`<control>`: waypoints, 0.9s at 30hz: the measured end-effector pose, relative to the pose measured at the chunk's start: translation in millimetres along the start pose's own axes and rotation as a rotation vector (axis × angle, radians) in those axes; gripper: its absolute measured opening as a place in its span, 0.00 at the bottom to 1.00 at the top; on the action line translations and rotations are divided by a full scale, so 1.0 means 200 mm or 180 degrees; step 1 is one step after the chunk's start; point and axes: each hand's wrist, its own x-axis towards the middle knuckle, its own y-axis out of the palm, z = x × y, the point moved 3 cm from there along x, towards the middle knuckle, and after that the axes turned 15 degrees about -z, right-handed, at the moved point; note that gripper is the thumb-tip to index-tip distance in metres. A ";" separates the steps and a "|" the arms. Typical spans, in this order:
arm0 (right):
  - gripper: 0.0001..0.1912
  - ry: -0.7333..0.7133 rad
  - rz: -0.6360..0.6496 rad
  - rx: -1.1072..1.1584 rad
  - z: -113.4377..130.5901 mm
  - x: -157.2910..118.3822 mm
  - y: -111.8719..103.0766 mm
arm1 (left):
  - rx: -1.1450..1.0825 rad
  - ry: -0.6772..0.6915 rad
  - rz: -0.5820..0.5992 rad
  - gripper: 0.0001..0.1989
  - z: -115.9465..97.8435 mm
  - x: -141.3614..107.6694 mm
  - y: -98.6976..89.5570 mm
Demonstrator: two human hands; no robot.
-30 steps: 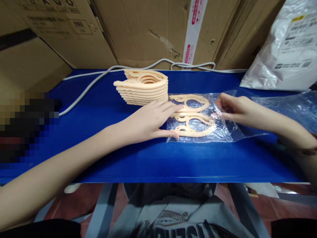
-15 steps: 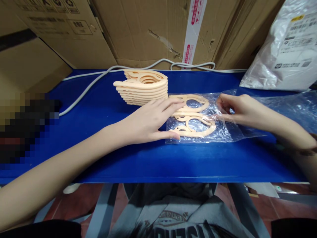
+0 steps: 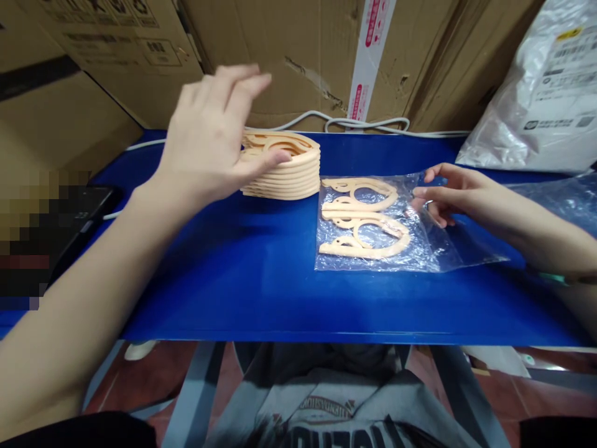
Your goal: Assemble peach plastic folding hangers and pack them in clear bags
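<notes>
My left hand (image 3: pixel 209 130) is raised at the near left of a stack of peach plastic folding hangers (image 3: pixel 284 177), its fingers apart and holding nothing. The thumb reaches over the top of the stack; whether it touches is unclear. To the right, a clear plastic bag (image 3: pixel 422 255) lies flat with peach folding hangers (image 3: pixel 373 251) side by side in it. My right hand (image 3: pixel 459 193) hovers at the bag's right end, with thumb and fingers parted and loosely bent. Nothing shows gripped in it.
Cardboard boxes (image 3: pixel 289 37) stand along the back of the blue table (image 3: pixel 261 292). A white cable (image 3: pixel 308 114) runs in front of them. At the back right is a white labelled parcel bag (image 3: pixel 536 99), with more clear plastic (image 3: pixel 555 202) below it. A dark object (image 3: pixel 84 214) lies left.
My left hand has lifted off the bagged hangers and moved left and up to the stack. My right hand's fingers have spread from a pinch at the bag's edge.
</notes>
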 end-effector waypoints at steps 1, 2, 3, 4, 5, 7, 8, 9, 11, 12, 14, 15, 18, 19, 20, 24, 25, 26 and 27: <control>0.32 0.0004 -0.0049 0.0056 0.00 0.00 0.00 | -0.0040 -0.0042 0.0167 0.48 0.02 0.00 0.02; 0.33 0.0007 -0.0087 0.0095 0.00 0.00 0.00 | -0.0098 -0.0077 0.0347 0.50 0.03 0.00 0.04; 0.33 0.0006 -0.0102 0.0117 0.00 0.00 -0.01 | -0.0166 -0.0111 0.0502 0.51 0.04 0.00 0.06; 0.32 -0.0013 -0.0110 0.0121 0.00 0.00 -0.01 | -0.0233 -0.0138 0.0603 0.52 0.05 -0.01 0.07; 0.31 -0.0050 -0.0109 0.0099 0.00 0.01 -0.02 | -0.0275 -0.0150 0.0671 0.53 0.06 -0.01 0.08; 0.28 -0.0164 -0.0060 -0.0004 -0.01 0.02 -0.03 | -0.0253 -0.0117 0.0737 0.52 0.06 -0.02 0.09; 0.27 -0.0239 -0.0021 -0.0061 -0.02 0.03 -0.03 | -0.0199 -0.0088 0.0739 0.51 0.07 -0.02 0.08; 0.26 -0.0324 0.0019 -0.0116 -0.03 0.03 -0.03 | -0.0134 -0.0054 0.0724 0.50 0.07 -0.02 0.08; 0.23 -0.0485 0.0089 -0.0201 -0.05 0.04 -0.03 | -0.0017 0.0015 0.0717 0.49 0.06 -0.02 0.07; 0.22 -0.0555 0.0119 -0.0233 -0.05 0.05 -0.03 | 0.0023 0.0036 0.0697 0.49 0.06 -0.02 0.06; 0.21 -0.0635 0.0157 -0.0333 -0.05 0.05 -0.04 | 0.0085 0.0039 0.0646 0.49 0.05 -0.02 0.04; 0.20 -0.0640 0.0174 -0.0400 -0.05 0.04 -0.05 | 0.0103 0.0022 0.0617 0.49 0.04 -0.02 0.03; 0.22 -0.0693 0.0100 -0.0513 0.00 0.02 -0.08 | 0.0086 -0.0053 0.0357 0.48 0.00 -0.02 0.00; 0.23 -0.0740 0.0015 -0.0507 0.02 0.01 -0.09 | 0.0038 -0.0072 0.0212 0.48 -0.03 -0.02 -0.01; 0.25 -0.0826 -0.0119 -0.0488 0.05 -0.01 -0.10 | -0.0040 -0.0067 0.0067 0.48 -0.05 -0.03 -0.02; 0.23 -0.1357 -0.0806 -0.0400 0.16 -0.10 -0.09 | -0.0568 0.0235 -0.0384 0.49 -0.21 -0.08 -0.01; 0.21 -0.1452 -0.0795 -0.0326 0.17 -0.13 -0.07 | -0.0700 0.0409 -0.0398 0.50 -0.26 -0.10 0.01; 0.20 -0.1506 -0.0655 -0.0211 0.18 -0.16 -0.04 | -0.0838 0.0624 -0.0503 0.50 -0.31 -0.13 0.01; 0.19 -0.1513 -0.0421 -0.0076 0.19 -0.19 -0.01 | -0.0941 0.0821 -0.0500 0.49 -0.37 -0.15 0.03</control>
